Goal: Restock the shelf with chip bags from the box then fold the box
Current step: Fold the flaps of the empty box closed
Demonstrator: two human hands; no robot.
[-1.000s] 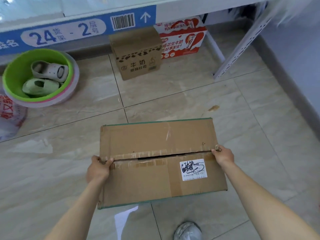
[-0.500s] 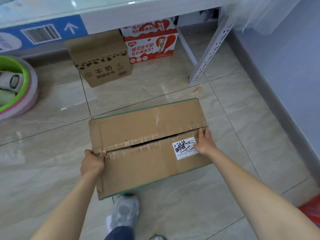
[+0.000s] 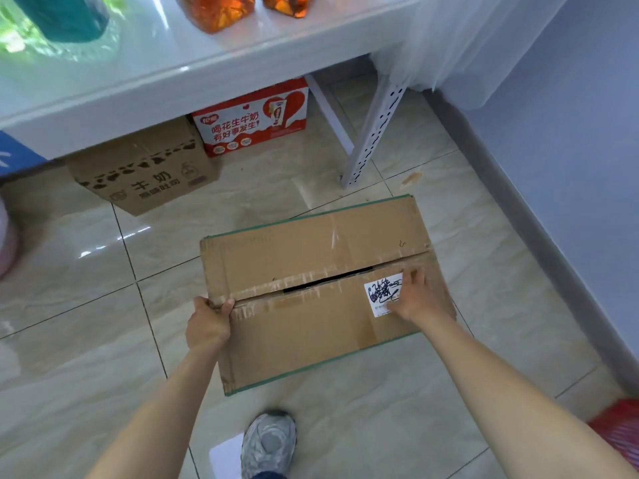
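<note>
At frame centre, the left hand gripped the closed box at its left edge. The right hand lay flat-fingered on its top flap near the label. Bare floor lay open at left; the wall stood close at right.

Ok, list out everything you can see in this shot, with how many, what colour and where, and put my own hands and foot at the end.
cardboard box: one, brown with green edges, flaps closed, on the floor in the centre
white label: one, black scribble, on the box's near flap
milk carton: one, brown, under the shelf
red-and-white carton: one, under the shelf beside the brown one
shelf: one, white, across the top
orange packets: two, on the shelf
teal item: one, blurred, shelf's left end
red item: one, bottom right corner
left hand: grips the box's left edge
right hand: fingers flat on the near flap
shoe: one, grey, bottom centre
</note>
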